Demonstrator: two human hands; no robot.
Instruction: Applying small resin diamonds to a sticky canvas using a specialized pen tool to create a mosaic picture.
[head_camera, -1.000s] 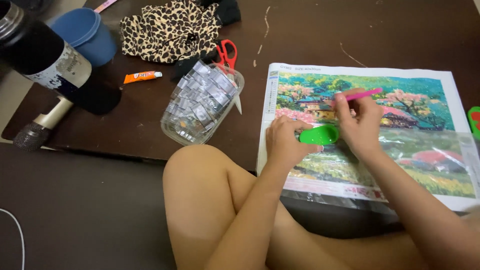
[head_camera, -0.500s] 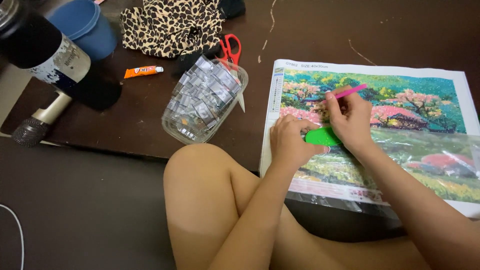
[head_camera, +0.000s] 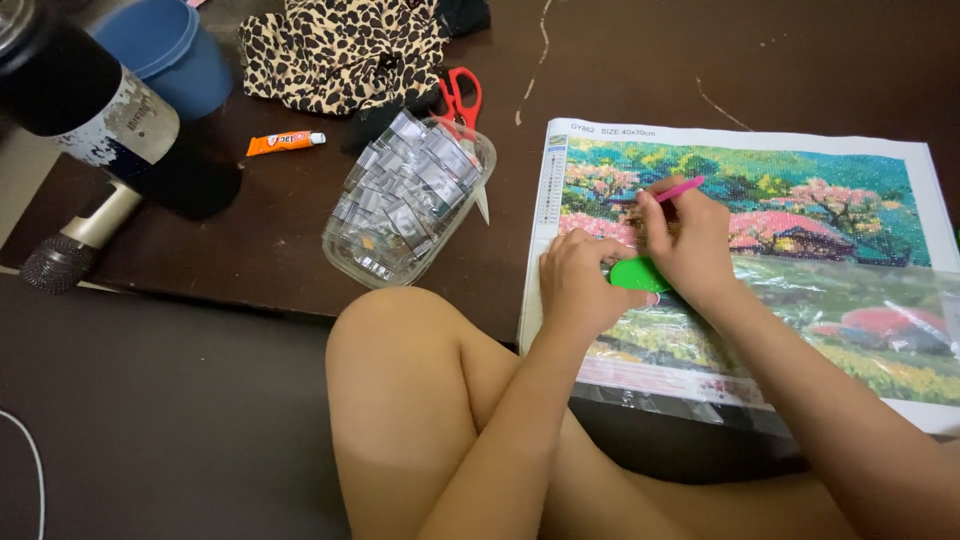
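Dark brown tabletop (head_camera: 300, 240) lies before us, with a black flask (head_camera: 90, 100), a blue cup (head_camera: 170, 55) and a clear tub (head_camera: 410, 200) of small packets at its left. Our left hand (head_camera: 578, 285) pinches the green tray (head_camera: 638, 274) on the landscape canvas (head_camera: 800, 190). Just right, our right hand (head_camera: 690, 245) has its fingers closed on the pink pen (head_camera: 680, 189), tip down on the canvas.
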